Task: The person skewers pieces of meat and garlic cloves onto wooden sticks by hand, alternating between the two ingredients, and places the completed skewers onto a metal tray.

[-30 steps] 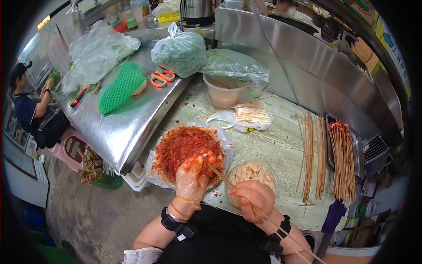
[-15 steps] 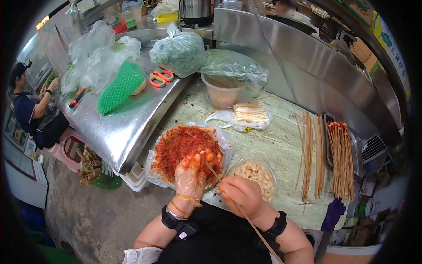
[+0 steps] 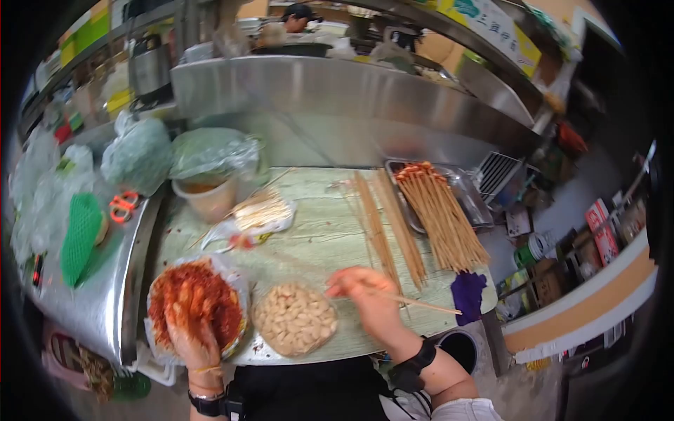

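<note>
My left hand, in a clear plastic glove, lies in a bowl of red chilli-coated shreds, its fingers stretched into the mix. A plastic film lines the bowl's edge. My bare right hand is closed around a thin wooden skewer above the table, and the stick points off to the right. Between my hands sits a clear bowl of pale, clove-like pieces. Motion blurs the right fingertips a little.
Bare skewers lie beside a metal tray with many red-tipped skewers. A purple cloth hangs at the table edge. Behind are pale sticks, a tub and bagged greens. Orange-handled scissors lie left.
My view has turned right. My hands, close together over the red mix before, are now apart: the left is down in the mix, the right has moved right with the skewer.
</note>
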The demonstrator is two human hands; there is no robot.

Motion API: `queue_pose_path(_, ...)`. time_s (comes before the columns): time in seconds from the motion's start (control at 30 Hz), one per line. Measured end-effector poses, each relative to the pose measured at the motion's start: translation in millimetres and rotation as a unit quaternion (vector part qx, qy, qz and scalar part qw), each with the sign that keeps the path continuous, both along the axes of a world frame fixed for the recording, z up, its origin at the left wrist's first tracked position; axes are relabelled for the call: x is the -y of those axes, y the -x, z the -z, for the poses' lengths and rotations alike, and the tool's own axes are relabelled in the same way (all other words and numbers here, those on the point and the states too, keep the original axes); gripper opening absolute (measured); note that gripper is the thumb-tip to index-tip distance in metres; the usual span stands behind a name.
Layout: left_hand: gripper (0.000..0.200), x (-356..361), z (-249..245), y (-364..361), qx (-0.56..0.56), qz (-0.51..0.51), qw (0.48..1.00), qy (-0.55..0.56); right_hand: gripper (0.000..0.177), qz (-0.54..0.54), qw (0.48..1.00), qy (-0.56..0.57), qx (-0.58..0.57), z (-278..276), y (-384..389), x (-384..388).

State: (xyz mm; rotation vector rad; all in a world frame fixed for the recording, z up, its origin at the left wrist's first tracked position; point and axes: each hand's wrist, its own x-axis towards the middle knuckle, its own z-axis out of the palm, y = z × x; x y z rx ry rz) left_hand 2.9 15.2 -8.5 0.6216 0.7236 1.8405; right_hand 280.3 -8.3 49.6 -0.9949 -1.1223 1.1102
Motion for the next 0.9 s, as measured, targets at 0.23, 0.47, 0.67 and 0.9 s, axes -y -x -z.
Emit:
queue_pose_path(0.23,0.039,-0.9,4.7,3.1,-0.011,0.021,1.000,-0.004,0.035,0.257,0.953,-0.069,-0.148,-0.6,-158.6,-81.2)
queue_pose_path(0.47,0.034,-0.7,-2.4,-1.4,-0.017,0.023,1.000,0.012,0.045,0.394,0.873,0.000,-0.286,47.7,-239.8,-151.8)
queue_pose_path(0.67,0.033,0.2,0.5,1.0,-0.028,0.040,0.999,0.018,0.026,0.144,0.975,0.090,-0.146,74.8,-208.4,-131.4)
queue_pose_path(0.9,0.034,0.8,0.8,1.4,-0.039,0.049,0.998,0.015,0.026,0.212,0.704,0.143,0.662,86.9,-158.5,-122.6)
